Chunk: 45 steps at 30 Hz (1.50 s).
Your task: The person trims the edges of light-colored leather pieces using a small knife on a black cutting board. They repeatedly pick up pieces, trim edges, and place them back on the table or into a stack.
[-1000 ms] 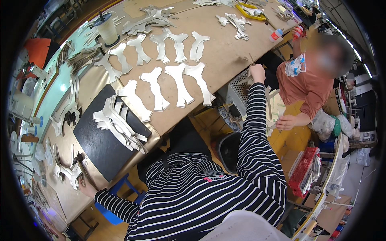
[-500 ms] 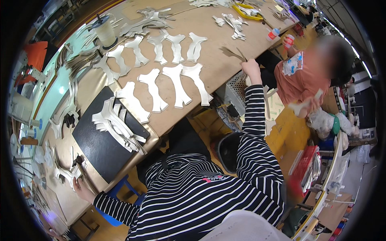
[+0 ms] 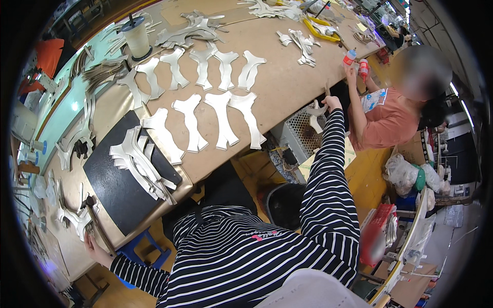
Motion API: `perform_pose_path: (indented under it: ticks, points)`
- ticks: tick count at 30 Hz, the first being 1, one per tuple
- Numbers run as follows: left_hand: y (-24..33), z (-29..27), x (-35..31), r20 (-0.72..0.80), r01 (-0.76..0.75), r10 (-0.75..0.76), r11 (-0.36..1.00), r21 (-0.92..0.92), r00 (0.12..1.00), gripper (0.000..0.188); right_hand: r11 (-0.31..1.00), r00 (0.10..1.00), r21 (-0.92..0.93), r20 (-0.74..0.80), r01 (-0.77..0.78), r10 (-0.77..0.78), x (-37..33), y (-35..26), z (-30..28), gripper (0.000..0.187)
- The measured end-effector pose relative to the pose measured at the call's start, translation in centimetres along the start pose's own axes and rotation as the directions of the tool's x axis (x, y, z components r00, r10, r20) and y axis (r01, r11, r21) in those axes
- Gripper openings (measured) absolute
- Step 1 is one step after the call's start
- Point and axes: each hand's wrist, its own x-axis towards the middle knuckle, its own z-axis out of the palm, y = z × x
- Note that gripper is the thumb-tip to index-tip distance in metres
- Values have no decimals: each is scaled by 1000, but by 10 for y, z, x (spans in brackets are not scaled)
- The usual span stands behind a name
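Stretched out over the right side, my right hand (image 3: pixel 334 103) is closed on a forked, leather-like piece (image 3: pixel 317 118), whose pale part hangs beside a perforated metal box (image 3: pixel 300 132). A thin tan end shows above the fingers. At the lower left, my left hand (image 3: pixel 93 250) rests near the table edge with fingers extended, the tips at the end of a white forked piece (image 3: pixel 77 220). Beside it lies a hammer (image 3: pixel 98 222) with a dark head. A stack of white forked pieces (image 3: pixel 134 159) lies on a black board (image 3: pixel 110 192) between my hands.
Two rows of white pieces (image 3: pixel 221 118) lie across the table (image 3: pixel 287 87). A thread spool (image 3: pixel 136 38) and a yellow tray (image 3: pixel 322 31) stand farther back. At the right a co-worker (image 3: pixel 390 115) holds two red bottles (image 3: pixel 363 69). A black bin (image 3: pixel 282 205) stands below.
My right hand has moved right and slightly down with its piece, away from the tabletop. My left hand has shifted slightly down and left. The co-worker has raised both hands together with the bottles.
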Motion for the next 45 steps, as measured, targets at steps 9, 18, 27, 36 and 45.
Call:
perform_pose_path:
  ticks: [9, 18, 27, 36, 45]
  points:
    - [20, 11, 7, 31, -11, 12, 999, -32, 999, 38, 915, 998, -401, -64, -48, 25, -36, -15, 16, 30]
    - [70, 24, -24, -71, 4, -20, 977, -215, 997, 40, 758, 777, -233, -16, 609, -629, -135, -109, -17, 34]
    - [143, 69, -87, 436, 333, -43, 711, -619, 899, 28, -83, -167, 239, 355, 967, -920, -458, -255, 155, 32]
    - [81, -23, -94, -62, 248, -324, 820, -515, 944, 26, -325, -636, 546, 651, 772, -415, -641, -226, 335, 59]
    - [85, 80, -63, 200, -269, 290, 955, -127, 936, 28, 340, -242, 577, 705, 743, -667, -589, -195, 290, 32]
